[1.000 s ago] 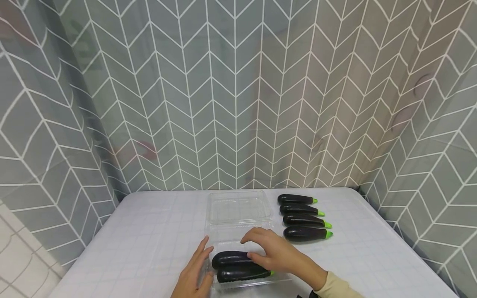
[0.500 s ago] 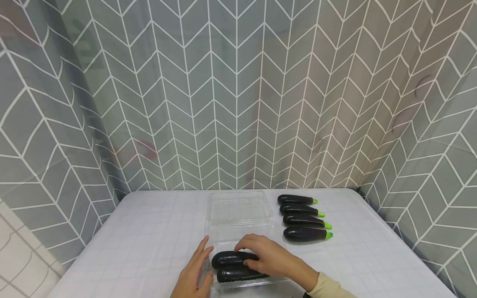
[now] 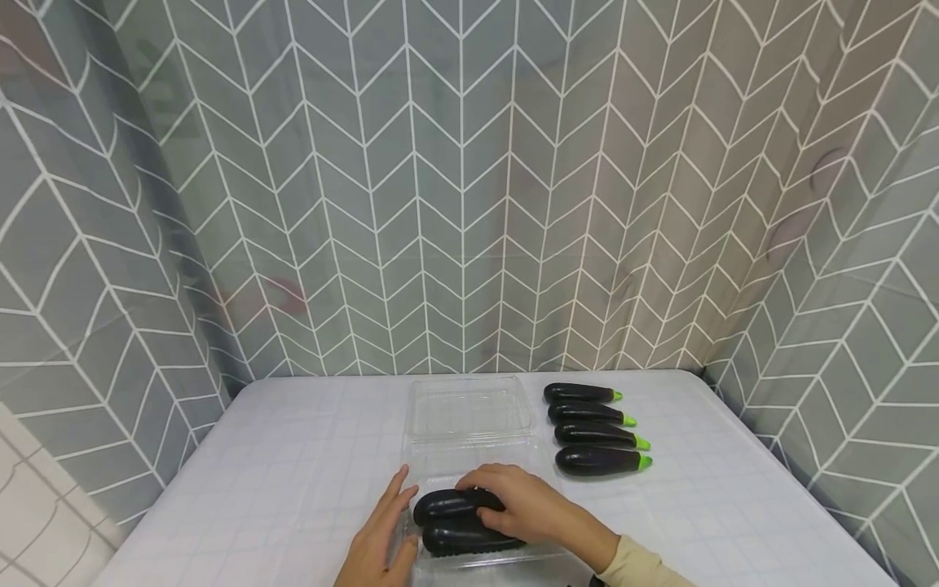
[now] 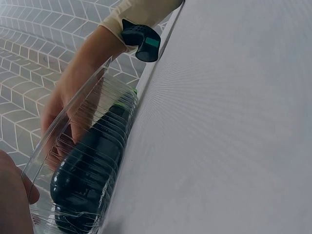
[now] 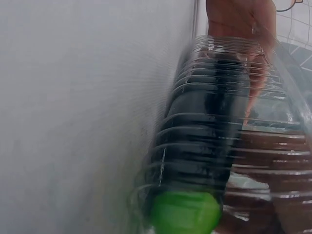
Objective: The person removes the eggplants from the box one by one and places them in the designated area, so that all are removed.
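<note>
Two dark eggplants lie side by side in the near half of a clear plastic clamshell box [image 3: 517,558]. My right hand [image 3: 531,507] reaches over from the right, its thumb and fingers gripping the farther eggplant [image 3: 434,507]. The nearer eggplant [image 3: 458,540] lies just below that hand, its right end partly covered. On the box's left side, my left hand [image 3: 376,534] rests against the wall with fingers extended. Through the ribbed plastic, the left wrist view shows the nearer eggplant [image 4: 87,168], and the right wrist view shows a green stem end [image 5: 185,213].
The box's hinged lid [image 3: 469,414] lies folded back on the white tablecloth [image 3: 315,456]. Several more eggplants [image 3: 597,461] with green stems lie in a column to the right of the lid. A grey patterned curtain [image 3: 462,204] stands behind and along both sides.
My right hand has moved left and down onto the farther eggplant, its fingers closing round it. That eggplant has shifted slightly away from the nearer one. My left hand stays put.
</note>
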`<state>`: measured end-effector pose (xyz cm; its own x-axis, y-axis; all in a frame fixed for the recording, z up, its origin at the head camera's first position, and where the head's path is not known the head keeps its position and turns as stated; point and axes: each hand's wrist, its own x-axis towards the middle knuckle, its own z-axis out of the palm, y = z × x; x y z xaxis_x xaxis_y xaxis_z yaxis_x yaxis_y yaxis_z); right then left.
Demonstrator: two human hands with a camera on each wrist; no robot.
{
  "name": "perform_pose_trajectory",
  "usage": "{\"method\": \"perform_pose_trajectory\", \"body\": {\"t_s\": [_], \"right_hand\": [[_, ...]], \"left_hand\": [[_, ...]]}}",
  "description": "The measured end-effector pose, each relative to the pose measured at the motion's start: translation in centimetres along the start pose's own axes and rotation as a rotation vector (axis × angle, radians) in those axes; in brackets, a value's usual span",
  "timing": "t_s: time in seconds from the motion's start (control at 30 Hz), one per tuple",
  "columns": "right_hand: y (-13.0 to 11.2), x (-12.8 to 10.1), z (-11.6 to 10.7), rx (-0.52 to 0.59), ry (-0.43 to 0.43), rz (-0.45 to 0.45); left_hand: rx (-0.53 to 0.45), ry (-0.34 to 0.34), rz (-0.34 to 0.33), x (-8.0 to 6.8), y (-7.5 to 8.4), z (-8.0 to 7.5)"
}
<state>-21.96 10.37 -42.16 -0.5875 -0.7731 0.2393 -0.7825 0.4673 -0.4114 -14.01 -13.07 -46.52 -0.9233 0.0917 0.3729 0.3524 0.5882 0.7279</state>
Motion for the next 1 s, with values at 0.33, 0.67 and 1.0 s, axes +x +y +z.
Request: {"method": "perform_pose_trajectory", "body": {"t_s": [0.33,0.67,1.0], "right_hand": [[0.17,-0.08,0.32,-0.086,-0.004,0.035],[0.15,-0.1,0.01,-0.033,0.158,-0.064],[0.14,-0.19,0.01,0.002,0.168,-0.035]], "left_hand": [[0.08,0.051,0.125,-0.05,-0.11,0.04],[0.009,-0.053,-0.063,0.13,0.24,-0.26],[0.017,-0.037,-0.05,0.07,0.28,-0.18]]}}
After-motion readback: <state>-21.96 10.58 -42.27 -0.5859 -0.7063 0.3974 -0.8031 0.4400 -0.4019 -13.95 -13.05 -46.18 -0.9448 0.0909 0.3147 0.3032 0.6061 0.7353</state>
